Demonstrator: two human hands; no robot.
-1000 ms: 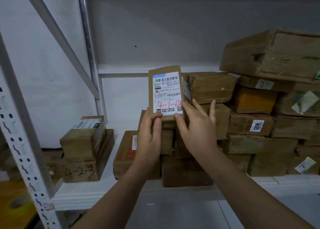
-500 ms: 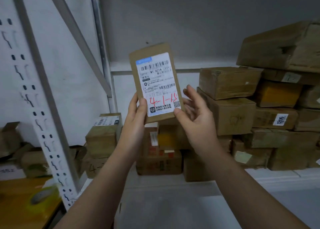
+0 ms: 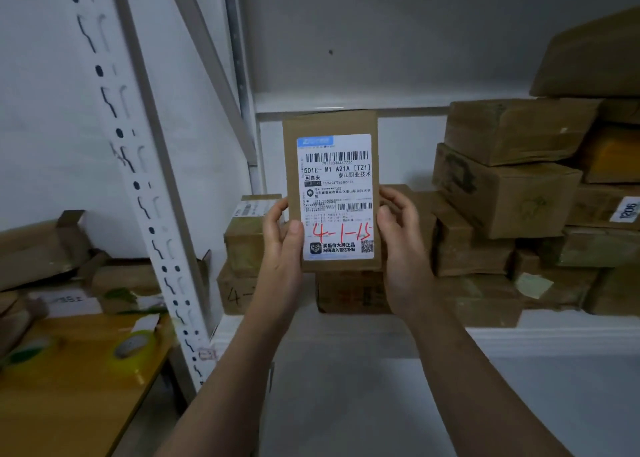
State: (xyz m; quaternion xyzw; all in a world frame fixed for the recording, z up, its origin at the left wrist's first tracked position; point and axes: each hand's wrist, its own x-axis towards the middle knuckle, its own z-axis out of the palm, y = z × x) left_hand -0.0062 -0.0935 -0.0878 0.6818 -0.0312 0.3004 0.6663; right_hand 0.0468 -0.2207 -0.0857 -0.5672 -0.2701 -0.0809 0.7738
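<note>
Cardboard parcel (image 3: 330,124) held upright in mid-air, label (image 3: 335,197) facing the viewer, red "4-1-15" written on it; left hand (image 3: 282,249) grips its left edge, thumb on the front; right hand (image 3: 403,245) curls round its right edge; stacked boxes (image 3: 505,193) on the white shelf (image 3: 519,332) behind, to the right; yellow table (image 3: 69,387) near left.

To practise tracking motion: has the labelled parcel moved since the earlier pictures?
Yes. The labelled parcel has come off the stacked boxes, towards the camera.
</note>
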